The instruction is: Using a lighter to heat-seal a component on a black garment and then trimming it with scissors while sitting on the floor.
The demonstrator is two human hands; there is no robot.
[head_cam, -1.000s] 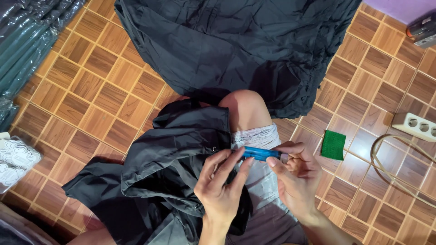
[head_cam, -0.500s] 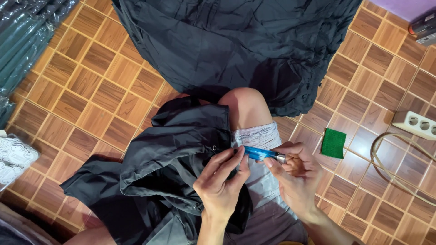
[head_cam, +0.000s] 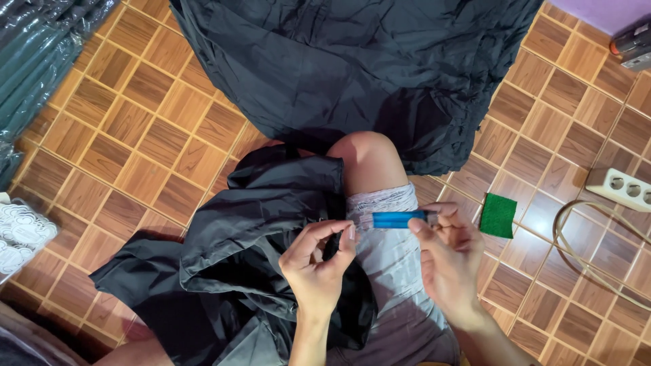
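A black garment [head_cam: 258, 224] lies crumpled over my lap and left leg. My left hand [head_cam: 319, 261] pinches a bit of its dark fabric between thumb and fingertips near my thigh. My right hand [head_cam: 444, 254] holds a small blue lighter [head_cam: 397, 219] level, its end pointing left toward the pinched fabric, a short gap between them. My bare knee [head_cam: 366, 159] and grey shorts [head_cam: 393, 251] show beneath both hands.
A large black cloth pile [head_cam: 352, 68] lies on the wood-pattern tile floor ahead. A green square pad [head_cam: 498, 215], a white power strip [head_cam: 620, 188] and a beige cable [head_cam: 590, 244] sit to the right. Dark bagged bundles [head_cam: 41, 61] and a white packet [head_cam: 20, 237] lie left.
My hands have drawn apart: the right hand with the lighter moved right, away from the fabric, and the left hand's fingers curled in on the cloth.
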